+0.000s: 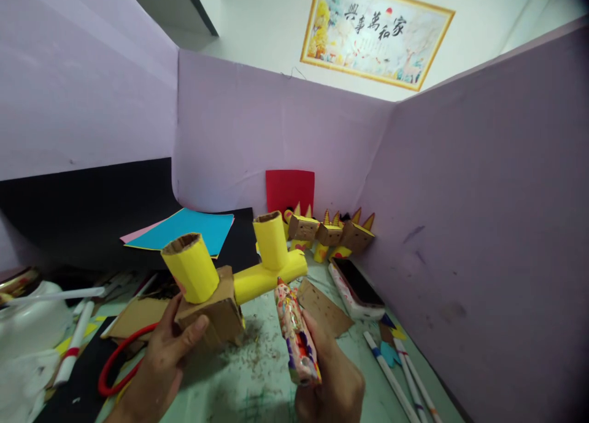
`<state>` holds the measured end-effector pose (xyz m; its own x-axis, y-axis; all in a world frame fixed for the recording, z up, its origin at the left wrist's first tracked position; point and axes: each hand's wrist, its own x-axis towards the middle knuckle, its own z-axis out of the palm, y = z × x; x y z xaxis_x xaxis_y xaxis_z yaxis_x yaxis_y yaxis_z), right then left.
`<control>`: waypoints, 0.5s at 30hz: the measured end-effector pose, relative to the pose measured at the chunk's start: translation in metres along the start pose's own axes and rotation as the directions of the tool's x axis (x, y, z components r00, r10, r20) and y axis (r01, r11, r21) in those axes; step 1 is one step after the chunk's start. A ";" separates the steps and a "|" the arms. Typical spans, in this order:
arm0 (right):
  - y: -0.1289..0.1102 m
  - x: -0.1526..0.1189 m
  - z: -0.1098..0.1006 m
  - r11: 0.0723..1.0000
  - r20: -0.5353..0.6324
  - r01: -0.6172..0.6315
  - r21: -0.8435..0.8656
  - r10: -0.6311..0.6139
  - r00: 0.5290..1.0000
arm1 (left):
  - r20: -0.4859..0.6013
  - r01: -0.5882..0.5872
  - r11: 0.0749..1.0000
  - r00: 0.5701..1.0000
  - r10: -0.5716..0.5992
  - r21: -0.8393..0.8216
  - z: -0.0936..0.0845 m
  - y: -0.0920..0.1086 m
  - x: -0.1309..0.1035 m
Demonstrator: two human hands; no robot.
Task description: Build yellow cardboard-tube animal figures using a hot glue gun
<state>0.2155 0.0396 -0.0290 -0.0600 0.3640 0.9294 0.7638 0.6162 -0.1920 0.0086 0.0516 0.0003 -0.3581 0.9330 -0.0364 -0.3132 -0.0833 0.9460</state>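
Observation:
My left hand (177,340) is closed on the lower left of a cardboard model (209,316), a brown box with a yellow tube (191,266) upright on top. From the box's right side a yellow tube (257,279) runs sideways, with another yellow tube (270,239) standing on it. My right hand (329,368) grips a glue gun (297,334) with a colourful pattern, its nozzle pointing up and away near the sideways tube. Whether the nozzle touches the tube I cannot tell. My right fingers are partly hidden behind the gun.
Red-handled scissors (107,374) lie beside my left wrist. Cardboard figures with yellow horns (329,233) stand at the back. A phone (359,281) rests on a white box at right, near several markers (391,377). Blue paper (184,230) lies back left. Lilac panels (285,135) enclose the table.

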 end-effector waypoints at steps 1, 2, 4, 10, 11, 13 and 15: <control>0.001 0.000 -0.001 1.000 -0.005 0.008 0.004 -0.008 1.000 | 0.019 0.036 0.999 0.999 -0.036 -0.031 -0.002 -0.002 0.003; 0.003 -0.001 -0.002 1.000 -0.006 0.011 0.007 -0.011 1.000 | 0.043 0.074 0.995 0.997 -0.072 -0.062 -0.004 -0.005 0.007; 0.006 -0.004 -0.002 1.000 0.002 0.000 0.005 0.000 1.000 | 0.087 0.132 0.983 0.989 -0.121 -0.130 -0.008 -0.010 0.012; 0.014 -0.012 0.001 0.987 -0.042 -0.059 -0.148 0.053 0.998 | 0.118 0.159 0.975 0.983 -0.141 -0.158 -0.007 -0.005 0.008; 0.014 -0.012 0.001 0.983 -0.045 -0.071 -0.169 0.064 0.997 | 0.102 0.158 0.977 0.984 -0.144 -0.146 -0.005 -0.002 0.005; 0.015 -0.012 0.002 0.976 -0.040 -0.091 -0.200 0.085 0.996 | 0.052 0.161 0.980 0.986 -0.155 -0.118 0.000 0.005 0.001; 0.016 -0.011 0.002 0.971 -0.033 -0.090 -0.222 0.085 0.996 | -0.002 0.163 0.982 0.986 -0.164 -0.094 0.003 0.008 -0.002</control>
<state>0.2269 0.0469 -0.0426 0.0267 0.3916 0.9197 0.8897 0.4101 -0.2004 0.0089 0.0504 0.0090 -0.3034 0.9334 -0.1914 -0.4487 0.0373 0.8929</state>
